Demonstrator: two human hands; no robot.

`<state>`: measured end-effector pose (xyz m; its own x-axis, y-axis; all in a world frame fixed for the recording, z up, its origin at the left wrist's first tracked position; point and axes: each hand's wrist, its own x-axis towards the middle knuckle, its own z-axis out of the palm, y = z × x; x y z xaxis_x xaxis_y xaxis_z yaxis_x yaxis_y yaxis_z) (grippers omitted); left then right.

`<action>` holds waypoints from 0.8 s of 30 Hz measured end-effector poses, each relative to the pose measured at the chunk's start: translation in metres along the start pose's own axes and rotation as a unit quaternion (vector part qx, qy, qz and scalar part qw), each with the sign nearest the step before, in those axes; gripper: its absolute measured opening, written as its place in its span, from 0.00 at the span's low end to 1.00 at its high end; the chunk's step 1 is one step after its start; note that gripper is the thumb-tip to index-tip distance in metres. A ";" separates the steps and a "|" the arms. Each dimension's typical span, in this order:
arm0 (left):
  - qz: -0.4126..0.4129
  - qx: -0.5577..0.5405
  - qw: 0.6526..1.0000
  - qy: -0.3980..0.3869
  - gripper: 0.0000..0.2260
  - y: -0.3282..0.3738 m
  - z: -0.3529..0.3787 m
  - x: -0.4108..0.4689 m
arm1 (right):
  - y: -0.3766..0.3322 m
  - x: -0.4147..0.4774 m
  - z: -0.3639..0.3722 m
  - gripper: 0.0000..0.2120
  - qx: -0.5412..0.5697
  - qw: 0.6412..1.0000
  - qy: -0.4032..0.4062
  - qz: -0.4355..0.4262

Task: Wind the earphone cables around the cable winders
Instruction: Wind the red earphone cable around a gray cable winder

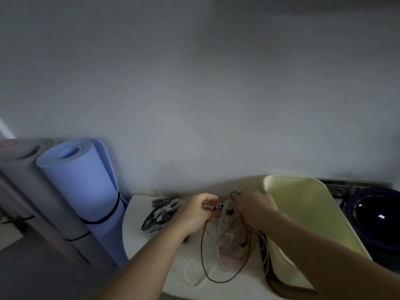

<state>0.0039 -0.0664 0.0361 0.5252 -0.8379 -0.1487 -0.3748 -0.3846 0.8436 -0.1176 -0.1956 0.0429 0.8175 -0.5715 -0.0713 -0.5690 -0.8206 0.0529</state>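
**Dim, blurred tangle on the table**

A cream tray (303, 204) rests on the white table (244, 286). Beside it the earphone cables (227, 245) lie tangled, the strands indistinct. The cable winders (160, 213) are heaped at the left. The left hand (194, 215) curls round cables. The right hand (256, 207) hides its fingers among them, so its grip is unclear.

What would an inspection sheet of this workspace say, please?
Surface: white table, dimly lit.
Job's things: cable winders piled loose, left of the hands.
Clutter: cream tray at right; dark purple round object beyond it.
Grippers: left hand grips the earphone cables; right hand reaches into them, grip hidden.
Cables: tangled, with brown and white loops trailing toward the near edge.
Surroundings: blue rolled mat and grey rolled mat stand against the plain wall.
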 end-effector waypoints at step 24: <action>0.227 0.049 0.966 0.111 0.15 0.130 -0.058 -0.022 | -0.002 0.006 -0.094 0.07 0.427 0.897 0.038 -0.107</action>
<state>-0.0122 -0.0756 0.1784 0.4369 -0.8291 0.3490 -0.6702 -0.0413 0.7410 -0.1033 -0.1976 0.1365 0.9009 -0.4263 0.0817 -0.2322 -0.6322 -0.7392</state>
